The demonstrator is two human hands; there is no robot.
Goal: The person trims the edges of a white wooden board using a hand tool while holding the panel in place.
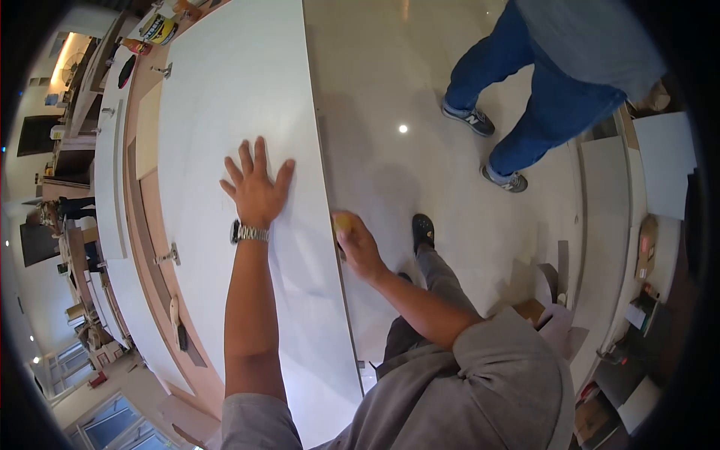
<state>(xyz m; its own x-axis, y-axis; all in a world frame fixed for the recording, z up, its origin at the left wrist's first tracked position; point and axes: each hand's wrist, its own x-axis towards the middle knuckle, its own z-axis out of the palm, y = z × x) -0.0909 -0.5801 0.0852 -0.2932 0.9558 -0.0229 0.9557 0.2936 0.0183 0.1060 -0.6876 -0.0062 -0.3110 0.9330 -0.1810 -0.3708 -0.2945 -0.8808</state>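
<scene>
A long white panel [225,97] lies flat in front of me, with metal hinges [171,255] along its far left side. My left hand [259,187] rests palm down on it, fingers spread, a metal watch [251,232] on the wrist. My right hand [360,247] is closed beside the panel's right edge, around a small tool with a yellow end [343,222]. Most of that tool is hidden by the fingers, so its exact kind does not show. Whether it touches the edge I cannot tell.
A brush [178,322] lies on the wooden surface left of the panel. At the top left stand a yellow tin [159,30] and a bottle [136,46]. A person in blue jeans [517,97] stands on the floor to the right. Shelves with boards [664,165] line the far right.
</scene>
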